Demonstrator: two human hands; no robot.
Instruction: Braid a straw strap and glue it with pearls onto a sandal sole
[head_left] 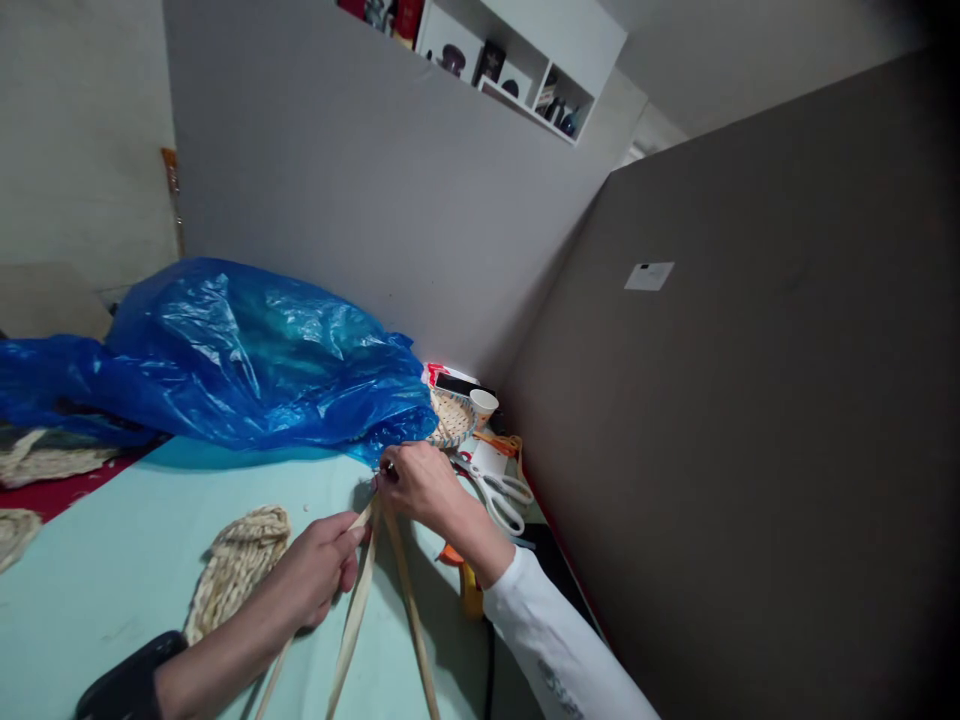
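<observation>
Several long pale straw-like strips (358, 610) meet at a point near the table's middle and fan out toward me. My right hand (426, 487) is closed over the far end where the strips meet; its fingertips are partly hidden. My left hand (319, 568) pinches one of the strips between thumb and fingers, just nearer to me than the right hand. Beside my left forearm lies a braided straw piece (244, 555), flat on the light green table cover (150, 560). To the right of my right hand rest white-handled scissors (504, 500).
A large blue plastic bag (262, 360) stretches across the back of the table. Behind the right hand stand a woven basket (450, 418) and a paper cup (484, 402). An orange and yellow tool (470, 590) lies near my right forearm. A dark partition (720, 400) rises on the right.
</observation>
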